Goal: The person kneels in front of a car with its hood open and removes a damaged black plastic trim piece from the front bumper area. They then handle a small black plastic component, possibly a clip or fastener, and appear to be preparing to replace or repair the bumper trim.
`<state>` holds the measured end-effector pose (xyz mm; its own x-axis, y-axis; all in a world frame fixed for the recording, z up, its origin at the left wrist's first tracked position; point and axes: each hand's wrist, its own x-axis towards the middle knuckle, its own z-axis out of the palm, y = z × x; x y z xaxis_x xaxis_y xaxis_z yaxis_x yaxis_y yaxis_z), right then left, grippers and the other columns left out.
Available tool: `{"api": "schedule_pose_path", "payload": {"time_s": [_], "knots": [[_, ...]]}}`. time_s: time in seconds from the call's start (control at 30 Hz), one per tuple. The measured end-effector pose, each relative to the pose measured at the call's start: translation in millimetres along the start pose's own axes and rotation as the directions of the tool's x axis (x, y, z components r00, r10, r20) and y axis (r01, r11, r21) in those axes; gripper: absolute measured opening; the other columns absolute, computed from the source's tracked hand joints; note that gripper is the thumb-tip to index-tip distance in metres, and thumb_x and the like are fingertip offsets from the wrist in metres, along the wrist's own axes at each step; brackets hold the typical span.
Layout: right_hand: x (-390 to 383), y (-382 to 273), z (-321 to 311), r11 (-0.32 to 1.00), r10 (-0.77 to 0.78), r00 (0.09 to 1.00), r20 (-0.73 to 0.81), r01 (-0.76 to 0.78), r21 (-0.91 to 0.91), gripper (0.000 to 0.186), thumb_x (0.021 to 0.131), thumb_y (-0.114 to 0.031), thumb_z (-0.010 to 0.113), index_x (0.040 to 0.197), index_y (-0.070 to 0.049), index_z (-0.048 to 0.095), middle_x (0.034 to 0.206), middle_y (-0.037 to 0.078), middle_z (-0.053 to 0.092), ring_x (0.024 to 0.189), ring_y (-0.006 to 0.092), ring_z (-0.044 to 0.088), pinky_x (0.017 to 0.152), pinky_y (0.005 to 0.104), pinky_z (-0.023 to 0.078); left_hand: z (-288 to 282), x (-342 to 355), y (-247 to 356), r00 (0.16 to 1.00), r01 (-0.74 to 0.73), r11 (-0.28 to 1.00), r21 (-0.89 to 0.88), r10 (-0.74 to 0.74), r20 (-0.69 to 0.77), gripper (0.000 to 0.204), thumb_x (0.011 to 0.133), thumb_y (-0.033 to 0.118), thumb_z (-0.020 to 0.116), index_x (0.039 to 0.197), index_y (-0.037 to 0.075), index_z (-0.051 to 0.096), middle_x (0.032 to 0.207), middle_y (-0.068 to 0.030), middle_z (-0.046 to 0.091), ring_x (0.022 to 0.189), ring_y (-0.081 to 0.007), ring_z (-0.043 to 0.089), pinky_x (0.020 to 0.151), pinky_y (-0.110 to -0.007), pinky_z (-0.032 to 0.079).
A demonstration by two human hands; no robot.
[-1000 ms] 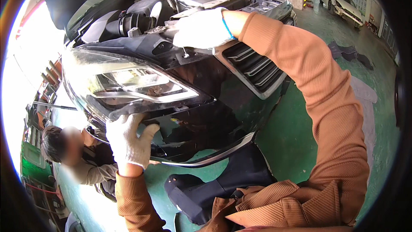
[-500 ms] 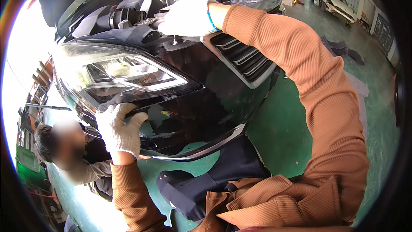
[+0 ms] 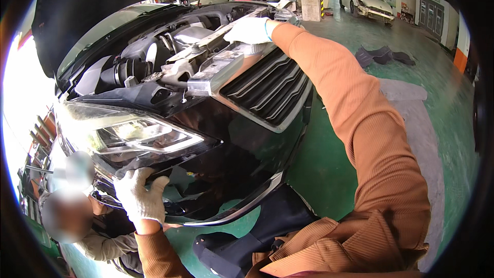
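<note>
In the head view, a dark car stands with its hood up. My left hand [image 3: 140, 195], in a white knit glove, has its fingers curled on the edge of the black bumper [image 3: 242, 157], just below the lit-looking headlight [image 3: 136, 135]. My right hand [image 3: 247, 31], also gloved, reaches across to the upper front panel [image 3: 213, 74] above the chrome-framed grille [image 3: 262, 87]; its fingers are bent over that panel, their tips hard to make out. Engine parts [image 3: 134, 69] are exposed behind it.
A co-worker [image 3: 103, 247] crouches close at lower left beside the bumper. A pillar [image 3: 311, 5] and a white car with a damaged front [image 3: 368, 7] stand behind at right. Dark pieces [image 3: 381, 56] and a grey sheet [image 3: 406, 92] lie on the green floor.
My right hand has moved farther along the front panel, uncovering silver trim. The view has tilted up, showing more of the garage. My left hand stays on the bumper edge.
</note>
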<state>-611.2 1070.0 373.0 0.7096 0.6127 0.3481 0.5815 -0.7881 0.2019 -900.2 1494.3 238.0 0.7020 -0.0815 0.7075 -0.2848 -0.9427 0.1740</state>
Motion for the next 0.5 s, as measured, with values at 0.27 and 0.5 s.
{"api": "schedule_pose_path", "payload": {"time_s": [0.27, 0.5], "knots": [[-2.7, -22.5, 1.0, 0.891, 0.110, 0.991, -0.077, -0.064, 0.449, 0.034, 0.105, -0.033, 0.061, 0.104, -0.003, 0.077, 0.102, 0.010, 0.076, 0.093, 0.0200, 0.066, 0.089, 0.0341, 0.051, 1.4, -3.8, -0.2, 0.999, -0.001, 1.000, 0.011, 0.002, -0.050, 0.037, 0.062, 0.016, 0.089, 0.094, 0.004, 0.074, 0.102, -0.0133, 0.072, 0.104, -0.0374, 0.062, 0.097, -0.047, 0.047], [14.4, 15.7, 14.5, 0.983, 0.013, 1.000, 0.006, -0.014, 0.181, 0.043, 0.107, -0.040, 0.049, 0.124, -0.011, 0.074, 0.118, 0.013, 0.076, 0.110, 0.0313, 0.068, 0.101, 0.0389, 0.050, -1.5, 1.0, 3.8, 0.999, 0.040, 0.999, 0.003, -0.040, 0.025, 0.035, 0.064, 0.017, 0.088, 0.093, 0.003, 0.074, 0.102, -0.0149, 0.071, 0.107, -0.0388, 0.061, 0.098, -0.048, 0.046]]}}
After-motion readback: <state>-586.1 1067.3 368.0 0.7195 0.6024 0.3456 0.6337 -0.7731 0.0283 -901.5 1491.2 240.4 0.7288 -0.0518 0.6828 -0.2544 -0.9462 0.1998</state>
